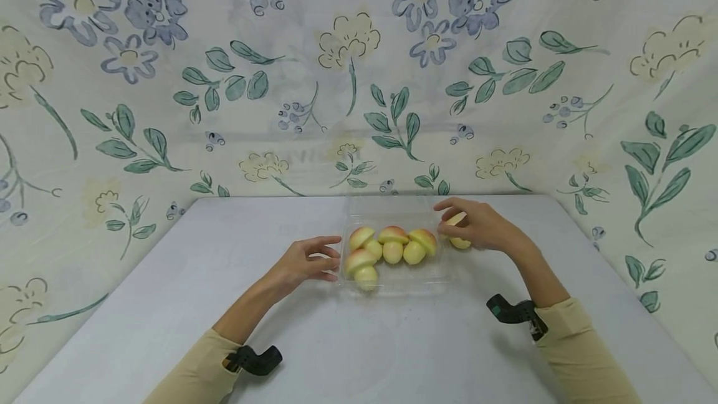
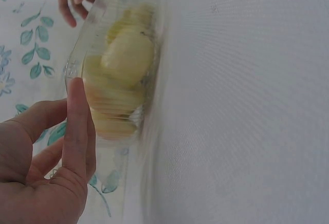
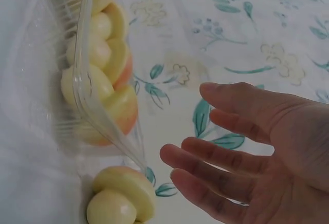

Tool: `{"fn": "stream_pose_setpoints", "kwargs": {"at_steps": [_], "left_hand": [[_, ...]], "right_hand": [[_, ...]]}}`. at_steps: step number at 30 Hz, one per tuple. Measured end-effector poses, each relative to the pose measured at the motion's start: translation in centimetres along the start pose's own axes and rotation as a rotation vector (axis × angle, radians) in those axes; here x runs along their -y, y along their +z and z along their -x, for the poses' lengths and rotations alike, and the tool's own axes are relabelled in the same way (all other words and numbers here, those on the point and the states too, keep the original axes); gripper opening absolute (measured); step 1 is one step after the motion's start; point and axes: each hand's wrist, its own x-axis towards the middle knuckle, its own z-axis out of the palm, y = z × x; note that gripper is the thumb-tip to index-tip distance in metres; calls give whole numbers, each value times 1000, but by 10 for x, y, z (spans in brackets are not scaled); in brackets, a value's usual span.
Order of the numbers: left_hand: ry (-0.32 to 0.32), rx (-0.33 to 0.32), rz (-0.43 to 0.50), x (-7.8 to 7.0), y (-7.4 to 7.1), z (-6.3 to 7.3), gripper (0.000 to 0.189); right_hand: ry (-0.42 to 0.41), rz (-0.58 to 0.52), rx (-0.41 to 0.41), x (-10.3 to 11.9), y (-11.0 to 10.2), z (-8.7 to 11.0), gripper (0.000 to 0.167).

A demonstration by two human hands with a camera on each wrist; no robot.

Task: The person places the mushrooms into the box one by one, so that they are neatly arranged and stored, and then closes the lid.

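Clear container: 1 unit
Mushroom-shaped pieces inside container: 4 units
Mushroom-shaped piece outside container: 1 unit
Mushroom-shaped pieces, total: 5 units
Left hand: 1
Right hand: 1
Black wrist devices: 2 units
Beige sleeves: 2
White table: 1

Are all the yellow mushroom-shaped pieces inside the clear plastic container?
No, one yellow mushroom-shaped piece sits outside, next to the clear plastic container that holds the others.

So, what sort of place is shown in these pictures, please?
Probably a makeshift filming booth: flower-printed sheeting encloses a plain white table at the back and both sides, and a black device sits at each wrist.
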Motion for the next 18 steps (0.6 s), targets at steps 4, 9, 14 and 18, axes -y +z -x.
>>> {"fn": "stream_pose_setpoints", "kwargs": {"at_steps": [4,9,14,18], "left_hand": [[5,6,-8,0,0,0,62],[-2,-2,-7,-1,1,0,62],[1,-3,-8,-1,1,0,62],[0,-3,-3,0,1,1,62]], "right_hand": [[6,3,-10,-7,-3,0,48],[28,7,-3,-15,-8,1,51],[61,-5,-4,-22,-10,2,48],[74,-5,-9,-28,-11,3,50]]}}
